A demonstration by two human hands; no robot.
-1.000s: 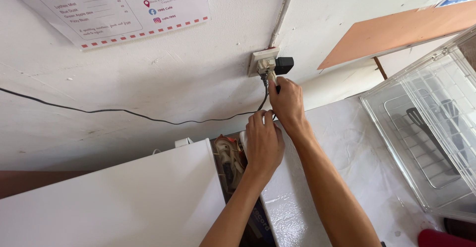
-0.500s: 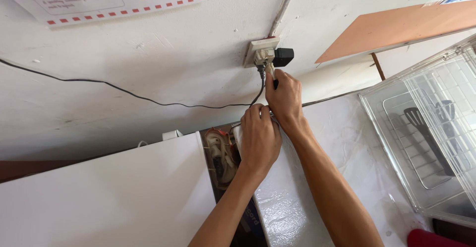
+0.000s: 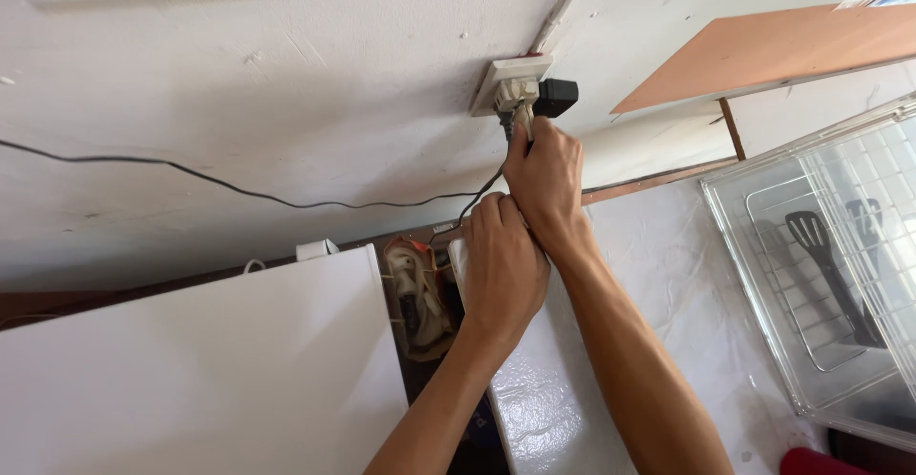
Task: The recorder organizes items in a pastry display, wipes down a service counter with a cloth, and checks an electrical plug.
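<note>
Fingers of our right hand pinched the pale plug seated in the wall socket, while our left hand gripped its black cable.

one wall socket: two plugs in it, one white, one black. two hands below the socket. one wooden shelf right of the socket. two black spatulas in one clear bin.

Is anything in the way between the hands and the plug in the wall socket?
Nothing visible. The right hand already reaches the pale plug in the wall socket, fingers on the cord just below it. The left hand grips the black cord lower down.
</note>
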